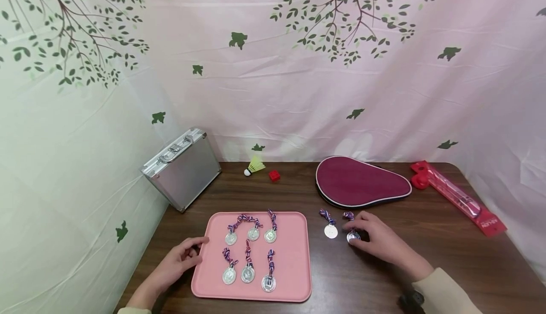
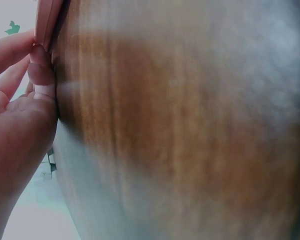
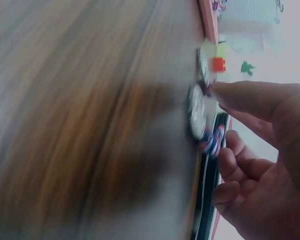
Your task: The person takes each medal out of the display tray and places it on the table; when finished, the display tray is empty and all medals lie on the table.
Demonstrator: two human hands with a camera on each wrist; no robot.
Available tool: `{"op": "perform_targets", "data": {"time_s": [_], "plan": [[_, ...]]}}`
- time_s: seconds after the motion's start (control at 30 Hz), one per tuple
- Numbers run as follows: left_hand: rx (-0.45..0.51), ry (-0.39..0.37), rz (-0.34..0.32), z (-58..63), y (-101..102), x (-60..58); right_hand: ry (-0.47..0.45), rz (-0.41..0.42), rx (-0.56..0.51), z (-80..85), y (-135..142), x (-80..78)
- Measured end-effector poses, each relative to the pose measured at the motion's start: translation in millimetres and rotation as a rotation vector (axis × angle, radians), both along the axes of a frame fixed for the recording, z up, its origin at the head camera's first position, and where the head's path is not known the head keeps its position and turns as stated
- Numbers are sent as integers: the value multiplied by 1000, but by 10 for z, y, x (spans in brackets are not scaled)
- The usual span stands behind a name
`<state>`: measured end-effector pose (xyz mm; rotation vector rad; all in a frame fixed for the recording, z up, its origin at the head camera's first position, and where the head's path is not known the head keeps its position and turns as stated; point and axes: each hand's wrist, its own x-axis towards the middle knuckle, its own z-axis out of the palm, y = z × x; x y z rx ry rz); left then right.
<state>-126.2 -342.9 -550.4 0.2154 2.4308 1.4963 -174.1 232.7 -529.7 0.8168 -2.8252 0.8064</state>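
Observation:
Several silver medals with knotted striped ribbons lie in two rows on a pink tray. At the tray's left rim, my left hand touches the edge with its fingertips; the left wrist view shows the hand against the tray's side. To the right of the tray, a medal lies on the table. Beside it, my right hand is spread over another medal. In the right wrist view, thumb and fingers stand apart around this medal and its ribbon.
A silver case stands at the back left. Behind the tray are a yellow shuttlecock and a red brick. A maroon racket cover lies behind the loose medals. Further right lies a long red package. Printed curtains hang behind the table.

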Motion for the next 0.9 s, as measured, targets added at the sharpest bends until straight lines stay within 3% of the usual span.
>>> {"op": "perform_targets", "data": {"time_s": [0.3, 0.43, 0.67, 0.9], "plan": [[-1, -26, 12, 10, -1, 8, 68, 110, -76, 92, -570, -86], [-6, -25, 8, 20, 3, 5, 51, 168, -78, 122, -881, -98], [-11, -22, 7, 44, 19, 6, -72, 230, -21, 156, -1375, -92], [-18, -50, 29, 47, 34, 22, -38, 159, 91, 143, -1722, -76]]}}
